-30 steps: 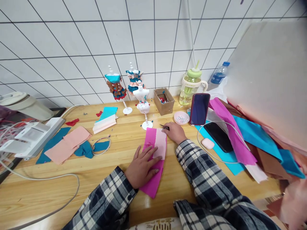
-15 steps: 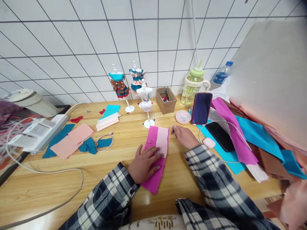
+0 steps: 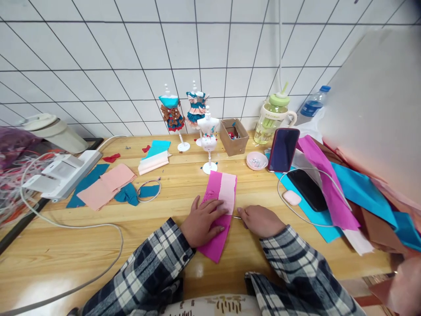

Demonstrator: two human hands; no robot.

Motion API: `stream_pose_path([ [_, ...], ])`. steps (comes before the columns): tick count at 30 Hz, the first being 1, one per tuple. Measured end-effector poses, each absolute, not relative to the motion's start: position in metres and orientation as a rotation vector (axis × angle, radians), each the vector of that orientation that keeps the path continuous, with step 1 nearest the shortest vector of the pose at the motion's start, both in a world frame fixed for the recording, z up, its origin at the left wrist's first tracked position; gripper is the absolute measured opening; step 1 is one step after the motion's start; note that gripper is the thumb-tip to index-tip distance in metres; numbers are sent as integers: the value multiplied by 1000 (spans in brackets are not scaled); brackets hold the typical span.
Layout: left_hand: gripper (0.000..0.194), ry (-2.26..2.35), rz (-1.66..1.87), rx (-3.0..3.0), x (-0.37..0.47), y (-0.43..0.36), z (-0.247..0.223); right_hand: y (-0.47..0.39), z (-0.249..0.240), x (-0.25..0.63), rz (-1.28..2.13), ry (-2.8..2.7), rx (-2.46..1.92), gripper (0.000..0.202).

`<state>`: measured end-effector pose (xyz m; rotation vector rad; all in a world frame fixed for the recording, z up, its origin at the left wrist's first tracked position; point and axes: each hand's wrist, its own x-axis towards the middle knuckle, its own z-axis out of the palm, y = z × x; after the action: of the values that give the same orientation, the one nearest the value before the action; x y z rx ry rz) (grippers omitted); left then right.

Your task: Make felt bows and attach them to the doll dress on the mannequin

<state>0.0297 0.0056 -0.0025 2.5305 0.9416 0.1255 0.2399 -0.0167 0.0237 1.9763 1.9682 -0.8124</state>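
A magenta strip of cloth [image 3: 215,248] lies lengthwise on the wooden table, with a pale pink piece [image 3: 227,188] on its upper right part. My left hand [image 3: 204,220] rests flat across both, its fingers spread. Just right of the cloth, my right hand [image 3: 261,220] is closed in a pinch on a thin metal tool [image 3: 236,217], whose tip reaches the cloth's right edge; the rest of the tool is hidden in the hand. Beyond the cloth's far end stands a small white mannequin [image 3: 208,128].
Two dressed mannequins, a cardboard box [image 3: 234,142], a pink dish [image 3: 257,161], a propped phone [image 3: 283,150] and a green-lidded bottle [image 3: 272,118] stand behind. Cloth scraps [image 3: 108,184] and a power strip [image 3: 67,177] lie left. A black phone [image 3: 307,190] and coloured fabrics lie right.
My right hand has come down nearer to me, from beside the cloth's far end to beside its middle. The thin tool now shows at its fingertips. The view has shifted slightly left.
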Motion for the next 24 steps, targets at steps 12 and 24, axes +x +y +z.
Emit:
stream_pose_path([
  [12, 53, 950, 131, 2498, 31, 5, -2, -17, 17, 233, -677, 2047, 1926, 57],
  [24, 77, 958, 209, 2550, 26, 6, -4, -2, 26, 268, -819, 2085, 2212, 60],
])
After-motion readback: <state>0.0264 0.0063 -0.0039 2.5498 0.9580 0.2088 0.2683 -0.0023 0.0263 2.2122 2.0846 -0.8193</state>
